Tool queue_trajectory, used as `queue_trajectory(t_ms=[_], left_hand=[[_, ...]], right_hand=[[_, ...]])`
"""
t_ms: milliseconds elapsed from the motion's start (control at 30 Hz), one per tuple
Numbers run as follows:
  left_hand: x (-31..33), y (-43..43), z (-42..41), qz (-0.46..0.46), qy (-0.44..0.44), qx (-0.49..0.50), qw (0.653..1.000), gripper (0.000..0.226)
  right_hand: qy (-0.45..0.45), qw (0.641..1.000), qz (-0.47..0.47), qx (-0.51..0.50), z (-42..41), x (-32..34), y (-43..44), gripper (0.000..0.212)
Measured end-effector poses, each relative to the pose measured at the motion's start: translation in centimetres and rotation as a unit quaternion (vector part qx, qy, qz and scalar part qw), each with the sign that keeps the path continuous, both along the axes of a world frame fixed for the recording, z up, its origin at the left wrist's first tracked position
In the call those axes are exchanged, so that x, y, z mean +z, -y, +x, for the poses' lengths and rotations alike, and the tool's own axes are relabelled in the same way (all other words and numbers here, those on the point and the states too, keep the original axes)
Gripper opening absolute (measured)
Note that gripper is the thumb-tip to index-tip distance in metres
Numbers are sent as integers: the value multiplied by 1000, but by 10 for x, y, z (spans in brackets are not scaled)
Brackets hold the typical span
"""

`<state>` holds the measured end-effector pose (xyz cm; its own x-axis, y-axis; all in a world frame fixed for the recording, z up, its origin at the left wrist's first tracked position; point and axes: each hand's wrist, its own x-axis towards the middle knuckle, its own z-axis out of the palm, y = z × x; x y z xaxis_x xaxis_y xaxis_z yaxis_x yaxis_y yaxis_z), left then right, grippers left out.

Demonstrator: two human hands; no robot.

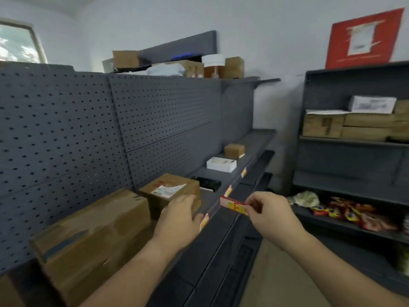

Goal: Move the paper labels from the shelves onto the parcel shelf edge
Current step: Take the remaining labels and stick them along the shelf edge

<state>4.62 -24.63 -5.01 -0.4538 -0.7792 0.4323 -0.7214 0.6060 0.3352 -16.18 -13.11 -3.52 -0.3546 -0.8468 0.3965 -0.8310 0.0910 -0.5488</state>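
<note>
One red-and-yellow paper label [234,205] sits pinched in the right hand [269,214] fingers; left hand [177,220] fingers spread flat.

The parcel shelf [247,149] is crowded at its near end, where a large cardboard box [93,238] and a smaller labelled box [170,191] stand against the pegboard back [155,120] and the left hand [179,218] rests by the front edge. Farther along, a black item [207,183], a white box [221,164] and a small brown box [234,150] leave bare strips between them and along the front edge, where three labels [228,191] already sit. The aisle floor [287,280] in front of the shelf edge is open, holding only the right hand [272,216] with its label [233,205]
</note>
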Motion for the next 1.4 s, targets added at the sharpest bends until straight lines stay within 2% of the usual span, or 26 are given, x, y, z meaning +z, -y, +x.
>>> queue_trajectory(t_ms=[233,500,700,933,1400], left_hand=[[-4,9,-148,4,18,-114,993,50],[-4,31,-328,10,11,-164,986,53],[-8,56,-430,19,14,-180,983,53],[-16,112,-530,15,27,-203,979,51],[-16,301,-722,7,34,-226,974,51]], right_hand=[[6,996,-1,-90,-123,-7,-31,6],[-3,991,4,-133,-286,-1,-32,6],[-11,988,7,-151,-381,0,-11,6],[-14,983,15,-184,-475,-16,44,8],[8,978,-3,-209,-647,-11,222,12]])
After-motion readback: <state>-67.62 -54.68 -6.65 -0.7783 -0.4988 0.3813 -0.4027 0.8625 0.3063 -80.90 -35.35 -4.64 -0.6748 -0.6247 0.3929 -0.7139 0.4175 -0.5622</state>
